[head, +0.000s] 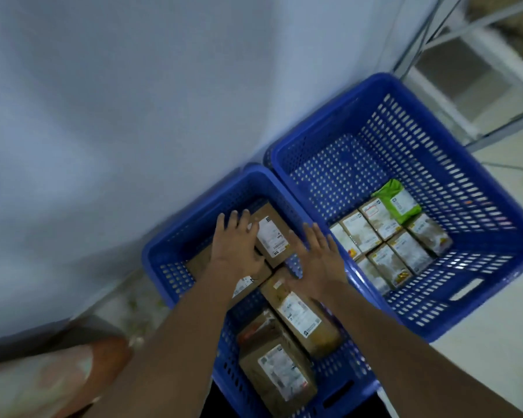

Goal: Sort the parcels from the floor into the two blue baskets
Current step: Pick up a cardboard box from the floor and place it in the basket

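Both hands are reaching into the left basket (pixel 163 260), the left hand (pixel 236 245) lying flat with straight fingers on a brown parcel (pixel 272 233), the right hand (pixel 317 260) hovering spread and holding nothing, while the right basket (pixel 480 188) is holding small boxes (pixel 387 242)

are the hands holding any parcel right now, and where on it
Neither grips anything. The left hand lies flat on a brown parcel in the left basket; the right hand hovers open.
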Motion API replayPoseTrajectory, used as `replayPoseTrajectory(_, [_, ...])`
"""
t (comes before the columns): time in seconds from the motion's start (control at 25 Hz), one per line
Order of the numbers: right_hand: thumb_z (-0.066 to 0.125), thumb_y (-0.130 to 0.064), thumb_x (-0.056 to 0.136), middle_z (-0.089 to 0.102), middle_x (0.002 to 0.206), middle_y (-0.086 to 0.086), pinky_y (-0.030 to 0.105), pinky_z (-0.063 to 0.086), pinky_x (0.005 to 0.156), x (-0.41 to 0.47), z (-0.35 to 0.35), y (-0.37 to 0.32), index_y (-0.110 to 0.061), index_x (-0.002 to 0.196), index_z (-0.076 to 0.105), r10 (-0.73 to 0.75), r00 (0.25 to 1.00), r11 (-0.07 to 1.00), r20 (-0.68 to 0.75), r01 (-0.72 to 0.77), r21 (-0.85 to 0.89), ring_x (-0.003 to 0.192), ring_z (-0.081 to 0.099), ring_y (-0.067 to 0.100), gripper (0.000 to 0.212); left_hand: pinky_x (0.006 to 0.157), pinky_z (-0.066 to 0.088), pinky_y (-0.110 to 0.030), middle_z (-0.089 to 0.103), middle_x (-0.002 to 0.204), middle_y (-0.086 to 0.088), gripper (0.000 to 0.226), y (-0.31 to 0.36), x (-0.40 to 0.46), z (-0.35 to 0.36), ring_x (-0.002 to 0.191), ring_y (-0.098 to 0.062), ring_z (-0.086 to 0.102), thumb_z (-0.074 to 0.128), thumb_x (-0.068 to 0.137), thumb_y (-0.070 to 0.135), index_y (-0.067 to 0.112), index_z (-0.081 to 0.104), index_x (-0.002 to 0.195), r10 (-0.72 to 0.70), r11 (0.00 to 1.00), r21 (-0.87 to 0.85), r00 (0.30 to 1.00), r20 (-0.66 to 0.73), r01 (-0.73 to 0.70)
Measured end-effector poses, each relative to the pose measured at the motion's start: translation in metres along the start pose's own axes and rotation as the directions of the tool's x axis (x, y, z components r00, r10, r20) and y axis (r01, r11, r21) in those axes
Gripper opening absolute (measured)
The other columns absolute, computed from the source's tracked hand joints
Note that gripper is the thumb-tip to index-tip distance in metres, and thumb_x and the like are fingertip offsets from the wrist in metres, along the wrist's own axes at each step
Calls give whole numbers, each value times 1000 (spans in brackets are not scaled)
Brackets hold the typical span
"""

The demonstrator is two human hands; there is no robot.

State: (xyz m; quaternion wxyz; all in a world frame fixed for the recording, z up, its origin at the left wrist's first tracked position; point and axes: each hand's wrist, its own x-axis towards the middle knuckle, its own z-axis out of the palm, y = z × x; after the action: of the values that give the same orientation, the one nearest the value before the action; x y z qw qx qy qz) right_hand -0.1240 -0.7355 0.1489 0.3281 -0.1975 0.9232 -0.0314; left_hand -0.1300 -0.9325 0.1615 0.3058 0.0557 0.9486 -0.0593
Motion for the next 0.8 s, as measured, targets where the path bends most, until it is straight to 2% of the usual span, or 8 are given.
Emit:
replayPoseTrajectory(0.2, [43, -81, 80, -21, 161, 9, 48, 1, 122, -63, -95, 38, -25, 154, -17, -79, 996, 985, -52, 69, -158, 149, -18, 29, 110, 119, 5, -52, 4, 161, -6, 90, 45, -68, -86, 148, -30, 4, 41, 84, 69, 20, 10, 153, -185, 980, -95, 979, -85, 177])
replayPoseTrajectory(0.36, [40, -83, 80, -18, 162, 9, 47, 1, 122, -128, -157, 56, -25, 154, -16, -75, 994, 988, -82, 63, -141, 150, -14, 27, 110, 118, 8, -51, 10, 161, -7, 88, 94, -137, -153, 147, -29, 9, 43, 84, 65, 17, 15, 152, -259, 956, -184, 952, -164, 228])
replayPoseTrajectory(0.6, [46, -78, 81, -7, 164, 7, 49, 3, 121, -235, -214, 82, -25, 156, -5, -35, 989, 994, -145, 20, -105, 151, -7, 27, 105, 117, 10, -50, 18, 159, -7, 87, 144, -220, -221, 146, -28, 15, 45, 84, 65, 17, 19, 151, -202, 972, -165, 955, -216, 168])
replayPoseTrajectory(0.8, [51, -70, 83, 9, 163, 7, 50, 10, 121, -340, -231, 108, -25, 156, 9, 123, 959, 992, -257, -130, -10, 150, 7, 27, 96, 112, 22, -47, 38, 148, -6, 77, 183, -270, -279, 138, -27, 31, 48, 83, 62, 15, 34, 143, 9, 998, -62, 932, -363, -33])
